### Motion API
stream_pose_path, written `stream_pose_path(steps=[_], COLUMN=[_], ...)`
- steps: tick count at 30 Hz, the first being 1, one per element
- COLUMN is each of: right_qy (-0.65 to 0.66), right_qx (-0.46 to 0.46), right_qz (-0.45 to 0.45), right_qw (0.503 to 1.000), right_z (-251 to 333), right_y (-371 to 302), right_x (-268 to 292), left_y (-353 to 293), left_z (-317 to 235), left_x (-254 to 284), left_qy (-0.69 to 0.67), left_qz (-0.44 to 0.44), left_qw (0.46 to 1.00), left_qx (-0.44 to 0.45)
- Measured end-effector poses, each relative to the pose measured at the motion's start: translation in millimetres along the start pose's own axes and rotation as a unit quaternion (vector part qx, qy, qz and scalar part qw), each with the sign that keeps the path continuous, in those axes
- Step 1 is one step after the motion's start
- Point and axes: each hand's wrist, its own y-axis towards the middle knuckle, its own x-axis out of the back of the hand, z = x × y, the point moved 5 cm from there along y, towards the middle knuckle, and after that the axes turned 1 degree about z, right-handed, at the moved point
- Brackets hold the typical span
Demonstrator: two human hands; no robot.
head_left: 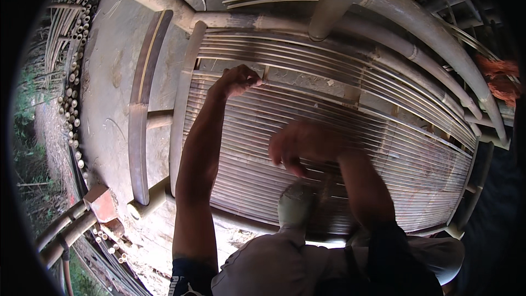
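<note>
"Any writing?"

"Pale lettering (174, 285) on the dark left sleeve (198, 272), cut off by the lower edge."

"And the hands?"

"Left hand (238, 80): fingers curled above the bamboo slats (235, 115), which run beneath both hands. Right hand (311, 141): motion-blurred. Whether either pinches anything, I can't tell."

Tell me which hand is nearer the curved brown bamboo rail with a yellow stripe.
Left. The left hand is right of the curved rail, over the brown slatted bamboo panel; the right hand is farther right.
</note>
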Motion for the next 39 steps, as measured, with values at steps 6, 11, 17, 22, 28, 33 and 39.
stream_pose_path(steps=[6,11,17,22,28,33,39], right_qy=[-0.329,-0.645,-0.470,-0.348,-0.413,-0.368,-0.093], right_qx=[0.253,-0.021,-0.052,-0.071,0.084,-0.175,-0.376], right_qz=[-0.557,-0.378,-0.410,-0.455,-0.540,-0.353,-0.690], right_qw=[0.719,0.664,0.780,0.816,0.729,0.842,0.611], right_z=[66.1,-47.0,-70.5,-66.9,-10.4,38.1,-56.4], right_y=[-30.8,-29.4,6.4,-4.0,-69.6,-229.2,-587.4], right_x=[74.0,39.9,9.4,2.5,44.5,41.4,-131.7], left_y=[-7.2,-0.9,7.3,-0.6,6.2,4.5,-19.9], left_z=[-8.0,-16.4,12.7,0.1,-9.8,25.1,-54.9], left_x=[5.6,9.2,3.0,4.0,-2.5,-2.7,19.3], left_qy=[0.025,0.018,-0.011,-0.017,-0.003,-0.033,0.169], left_qz=[-0.003,0.030,0.044,-0.001,-0.014,-0.012,-0.106], left_qw=[0.999,0.999,0.999,1.000,0.999,0.998,0.979], left_qx=[0.020,0.020,0.008,0.007,-0.045,-0.043,-0.048])
